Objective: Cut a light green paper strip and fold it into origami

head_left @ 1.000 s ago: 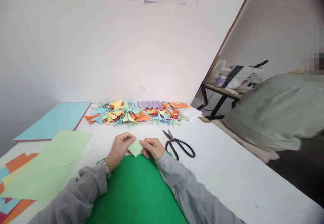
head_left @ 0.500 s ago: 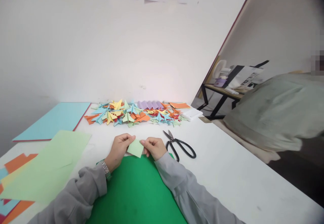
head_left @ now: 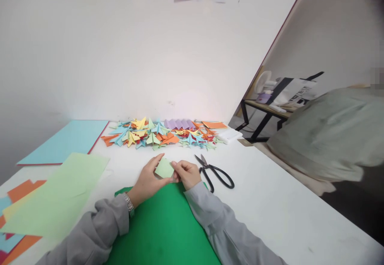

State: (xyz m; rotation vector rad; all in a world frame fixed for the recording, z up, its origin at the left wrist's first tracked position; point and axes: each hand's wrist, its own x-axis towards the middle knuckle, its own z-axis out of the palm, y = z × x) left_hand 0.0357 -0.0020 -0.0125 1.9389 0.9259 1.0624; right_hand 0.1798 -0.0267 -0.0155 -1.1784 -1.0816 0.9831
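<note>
A small light green paper square [head_left: 165, 168] is held up at a slant between my two hands, above the far end of a dark green sheet [head_left: 162, 225]. My right hand [head_left: 187, 174] pinches the square's right corner between thumb and fingers. Around its left side curves my left hand [head_left: 147, 182], fingers at the upper edge and thumb along the lower edge. Black-handled scissors [head_left: 217, 173] lie with parted blades just right of my right hand. The finger pads behind the square are hidden.
Many folded paper planes [head_left: 159, 133] line the wall, with a zigzag purple paper [head_left: 179, 124] among them. On the left lie a large light green sheet [head_left: 60, 195], a blue sheet [head_left: 64, 141] and orange pieces [head_left: 22, 191]. A person's sleeve [head_left: 327, 133] shows at right.
My left hand has changed its hold, its thumb now low and its fingers spread up the left side. The square has turned and tilted. My right hand still pinches its right corner.
</note>
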